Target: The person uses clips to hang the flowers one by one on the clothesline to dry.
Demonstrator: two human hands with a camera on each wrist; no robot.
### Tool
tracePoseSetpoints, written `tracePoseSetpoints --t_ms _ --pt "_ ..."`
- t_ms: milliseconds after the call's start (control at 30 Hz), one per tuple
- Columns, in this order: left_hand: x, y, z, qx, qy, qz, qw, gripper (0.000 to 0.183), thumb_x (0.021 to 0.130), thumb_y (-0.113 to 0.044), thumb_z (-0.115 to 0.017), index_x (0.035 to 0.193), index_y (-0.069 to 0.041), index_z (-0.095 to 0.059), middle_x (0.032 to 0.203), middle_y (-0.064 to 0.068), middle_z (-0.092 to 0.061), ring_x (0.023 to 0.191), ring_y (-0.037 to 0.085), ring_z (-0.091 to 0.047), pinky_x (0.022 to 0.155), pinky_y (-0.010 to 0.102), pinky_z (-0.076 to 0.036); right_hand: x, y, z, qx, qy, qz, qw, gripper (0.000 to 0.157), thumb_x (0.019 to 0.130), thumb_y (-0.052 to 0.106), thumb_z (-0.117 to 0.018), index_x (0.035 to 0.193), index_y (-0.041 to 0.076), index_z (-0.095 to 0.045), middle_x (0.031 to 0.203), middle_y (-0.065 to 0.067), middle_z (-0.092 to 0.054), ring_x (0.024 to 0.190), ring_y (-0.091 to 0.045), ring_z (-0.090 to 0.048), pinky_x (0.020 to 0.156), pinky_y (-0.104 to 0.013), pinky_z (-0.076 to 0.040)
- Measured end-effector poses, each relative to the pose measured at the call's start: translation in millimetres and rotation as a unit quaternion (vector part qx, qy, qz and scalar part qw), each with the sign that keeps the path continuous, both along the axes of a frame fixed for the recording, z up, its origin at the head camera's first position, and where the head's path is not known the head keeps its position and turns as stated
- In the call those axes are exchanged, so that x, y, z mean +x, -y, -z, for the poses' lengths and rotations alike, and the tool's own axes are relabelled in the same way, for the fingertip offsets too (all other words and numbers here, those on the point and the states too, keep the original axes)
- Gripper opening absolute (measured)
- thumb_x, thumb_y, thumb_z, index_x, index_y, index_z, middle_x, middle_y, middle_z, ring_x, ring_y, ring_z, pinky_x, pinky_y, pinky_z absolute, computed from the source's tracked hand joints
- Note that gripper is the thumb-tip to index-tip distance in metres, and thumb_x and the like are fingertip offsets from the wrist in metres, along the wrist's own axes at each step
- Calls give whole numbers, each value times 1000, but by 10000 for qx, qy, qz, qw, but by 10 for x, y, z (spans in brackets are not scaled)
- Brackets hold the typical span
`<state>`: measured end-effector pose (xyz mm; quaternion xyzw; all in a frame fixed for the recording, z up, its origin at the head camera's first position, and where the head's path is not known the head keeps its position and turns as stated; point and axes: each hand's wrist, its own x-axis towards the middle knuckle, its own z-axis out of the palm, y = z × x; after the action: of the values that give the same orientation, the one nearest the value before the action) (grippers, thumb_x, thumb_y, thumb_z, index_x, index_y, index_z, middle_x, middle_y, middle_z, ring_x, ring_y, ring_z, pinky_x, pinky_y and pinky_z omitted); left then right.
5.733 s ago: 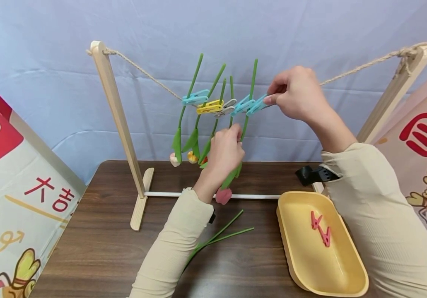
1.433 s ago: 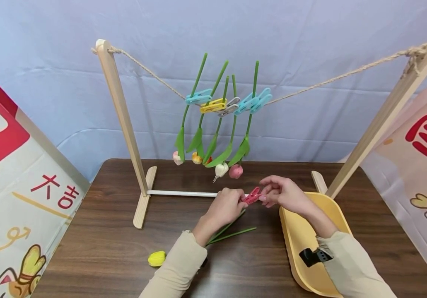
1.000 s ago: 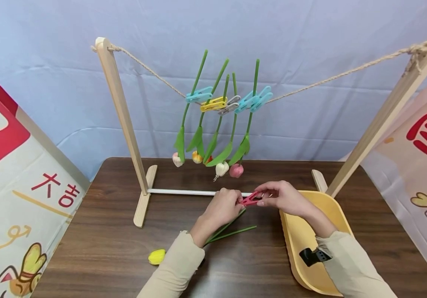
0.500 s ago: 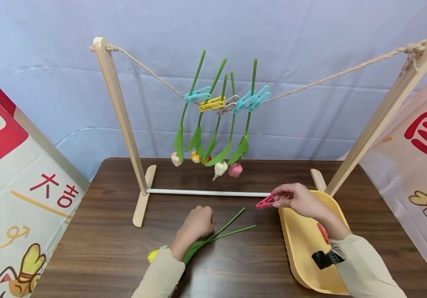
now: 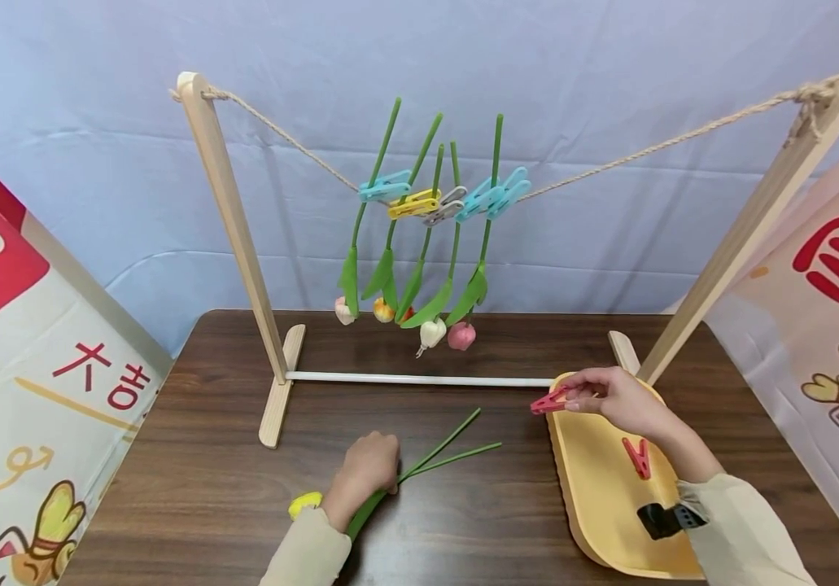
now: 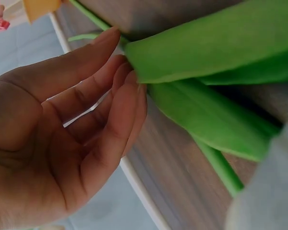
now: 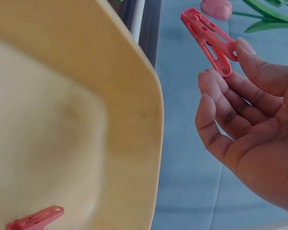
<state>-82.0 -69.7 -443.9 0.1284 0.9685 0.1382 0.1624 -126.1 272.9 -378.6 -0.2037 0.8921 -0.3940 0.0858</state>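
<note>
My right hand (image 5: 620,399) pinches a red clothespin (image 7: 210,40) by its handle ends, over the yellow basin's rim. My left hand (image 5: 368,468) is low over the table at the tulips lying there, with green stems (image 5: 439,452) and a yellow bloom (image 5: 305,504). In the left wrist view its fingers are loosely curved, fingertips right at the green leaves (image 6: 206,52). Several tulips, among them a pink one (image 5: 461,335) and a white one (image 5: 432,332), hang bloom-down from the rope (image 5: 639,159), clipped by blue (image 5: 510,193), yellow (image 5: 414,204) and grey (image 5: 445,207) clothespins.
The yellow basin (image 5: 573,496) stands at the right with another red clothespin (image 5: 637,457) in it. A wooden frame, with a left post (image 5: 232,220), a right post (image 5: 752,228) and a white bar (image 5: 419,379) between them, stands on the dark wooden table (image 5: 192,456).
Both hands were at the red clothespin a second ago. Since then my left hand has moved down and left to the lying tulips, and my right hand has carried the clothespin right.
</note>
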Motion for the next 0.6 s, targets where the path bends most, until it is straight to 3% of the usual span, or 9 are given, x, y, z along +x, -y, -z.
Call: tracePoseSetpoints --t_ms 233,433,600 --pt "34 3 38 115 -295 26 9995 30 49 1 -81 52 -12 -54 58 7 -57 53 24 -56 43 32 -44 27 -55 -11 143 206 177 9995 21 81 2 -66 99 -8 -63 78 -4 -61 68 -9 -54 58 -25 -47" --pt "41 11 25 301 -316 129 9990 28 57 7 -67 48 -13 -48 51 1 -48 46 16 -42 40 29 -38 39 -89 -29 -11 415 267 9988 26 82 4 -66 102 -12 -60 81 -7 -62 70 -10 -57 63 -25 -50" --pt "5 -12 -77 633 -121 141 9978 36 61 8 -58 46 -16 -36 46 -5 -31 45 12 -29 39 25 -27 39 -120 -32 30 412 265 9988 27 83 5 -65 103 -12 -60 81 -7 -62 70 -9 -57 63 -25 -50"
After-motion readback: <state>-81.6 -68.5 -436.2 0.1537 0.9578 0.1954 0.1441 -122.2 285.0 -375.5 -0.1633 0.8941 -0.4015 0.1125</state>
